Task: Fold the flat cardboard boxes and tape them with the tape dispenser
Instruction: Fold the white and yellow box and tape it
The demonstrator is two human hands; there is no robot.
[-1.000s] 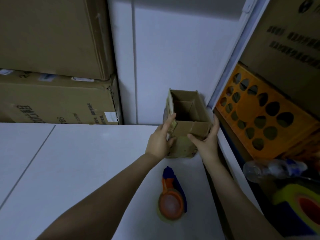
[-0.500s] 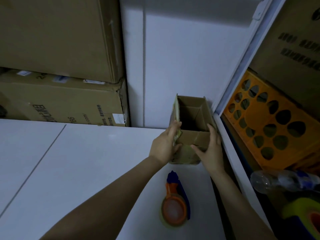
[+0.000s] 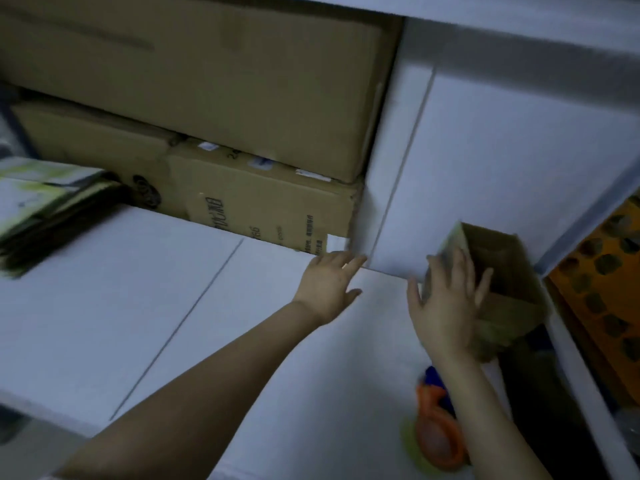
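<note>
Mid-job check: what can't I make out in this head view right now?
All in the head view:
- Small open brown cardboard box: near corner covered by the right hand; bottom faces away, taping unseen.
- Orange tape dispenser: blurred, partly behind the right forearm.
- Stack of flat green-printed cardboard: cut off by the left edge, motion-blurred.
- Print on the large brown cartons: too blurred to read.

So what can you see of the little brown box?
The little brown box is plain cardboard, open at the top. A pale greenish print covers its left outer side. It stands at the white table's far right corner, by the wall. The right hand rests spread on its near left side.
</note>
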